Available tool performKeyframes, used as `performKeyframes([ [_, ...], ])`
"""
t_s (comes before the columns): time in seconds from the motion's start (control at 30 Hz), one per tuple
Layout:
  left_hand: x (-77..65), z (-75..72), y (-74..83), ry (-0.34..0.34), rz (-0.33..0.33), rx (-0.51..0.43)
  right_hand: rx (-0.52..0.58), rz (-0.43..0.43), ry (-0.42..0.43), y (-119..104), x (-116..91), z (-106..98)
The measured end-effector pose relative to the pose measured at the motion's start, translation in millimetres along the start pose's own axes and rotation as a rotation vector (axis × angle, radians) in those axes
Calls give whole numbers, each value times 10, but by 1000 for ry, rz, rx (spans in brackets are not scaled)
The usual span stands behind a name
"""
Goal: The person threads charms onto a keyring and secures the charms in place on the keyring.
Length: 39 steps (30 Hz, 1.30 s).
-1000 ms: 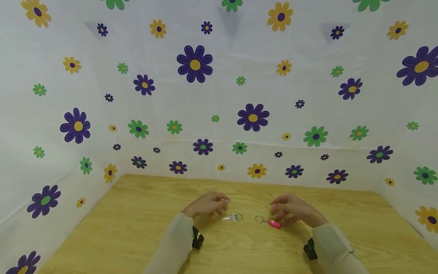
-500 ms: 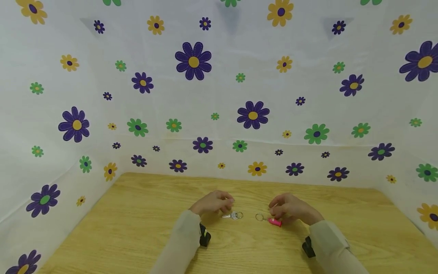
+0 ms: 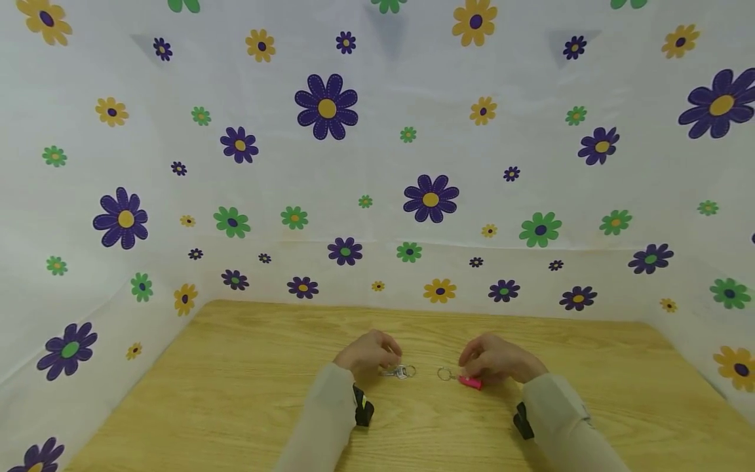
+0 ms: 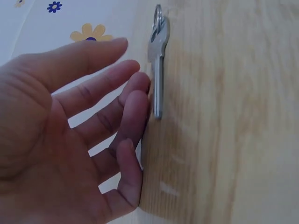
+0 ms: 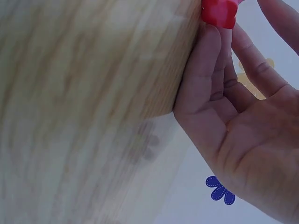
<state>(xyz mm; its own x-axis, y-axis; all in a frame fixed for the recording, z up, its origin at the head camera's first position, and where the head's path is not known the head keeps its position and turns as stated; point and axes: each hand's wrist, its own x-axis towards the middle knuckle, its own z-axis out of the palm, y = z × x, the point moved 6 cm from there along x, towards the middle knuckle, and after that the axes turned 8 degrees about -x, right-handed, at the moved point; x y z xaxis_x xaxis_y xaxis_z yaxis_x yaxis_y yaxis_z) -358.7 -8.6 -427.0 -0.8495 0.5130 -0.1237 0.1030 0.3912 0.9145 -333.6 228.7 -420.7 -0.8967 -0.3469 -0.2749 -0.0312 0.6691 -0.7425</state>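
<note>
A silver key point(image 3: 400, 372) with a split ring lies flat on the wooden table, its ring end toward the middle. Just behind it is my left hand point(image 3: 367, 351), palm down with fingers loosely bent. In the left wrist view the fingertips point(image 4: 140, 81) are beside the key's shaft, and the thumb stands apart. A small pink cylindrical keychain point(image 3: 470, 381), its metal ring point(image 3: 444, 373) pointing left, lies to the right. My right hand point(image 3: 498, 357) is over its far side. In the right wrist view its fingertips are right at the pink end point(image 5: 219, 14), thumb spread away.
The wooden table point(image 3: 253, 393) runs back to a white sheet point(image 3: 377, 164) printed with purple, green and yellow flowers, which also hangs at both sides. Each wrist wears a black strap device point(image 3: 363, 408) below a beige sleeve.
My left hand has moved right, closer over the key, and now covers part of its shaft. My right hand has shifted slightly left, nearer the pink keychain. The head view has shifted a little.
</note>
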Motion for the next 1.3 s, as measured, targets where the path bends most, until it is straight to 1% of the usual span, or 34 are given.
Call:
performKeyframes([
  [0.13, 10, 26, 24, 42, 1, 71, -12, -3, -8, -30, 2, 29],
  [0.27, 33, 48, 19, 61, -9, 119, -14, -4, -13, -57, -3, 47],
  [0.43, 43, 79, -9, 70, -43, 128, -14, -11, -15, -86, -5, 67],
  [0.6, 25, 105, 9, 91, -50, 151, -87, -40, 12, -110, 16, 92],
  [0.67, 12, 110, 20, 106, -61, 172, -122, -65, 23, -130, 24, 101],
  [0.83, -13, 113, 34, 147, -94, 225, -167, -134, 24, -181, 39, 124],
  [0.9, -16, 122, 44, 145, -93, 220, -195, -132, 21, -183, 30, 117],
  [1.0, -18, 141, 67, 120, -81, 191, -216, -89, 21, -171, 2, 86],
  [1.07, -21, 154, 81, 95, -69, 172, -185, -64, 8, -171, -18, 74],
  [1.2, -31, 154, 89, 56, -38, 148, -38, -31, -39, -167, -30, 95],
  [1.3, -40, 141, 99, 41, -12, 135, 48, -28, -73, -149, -29, 106],
])
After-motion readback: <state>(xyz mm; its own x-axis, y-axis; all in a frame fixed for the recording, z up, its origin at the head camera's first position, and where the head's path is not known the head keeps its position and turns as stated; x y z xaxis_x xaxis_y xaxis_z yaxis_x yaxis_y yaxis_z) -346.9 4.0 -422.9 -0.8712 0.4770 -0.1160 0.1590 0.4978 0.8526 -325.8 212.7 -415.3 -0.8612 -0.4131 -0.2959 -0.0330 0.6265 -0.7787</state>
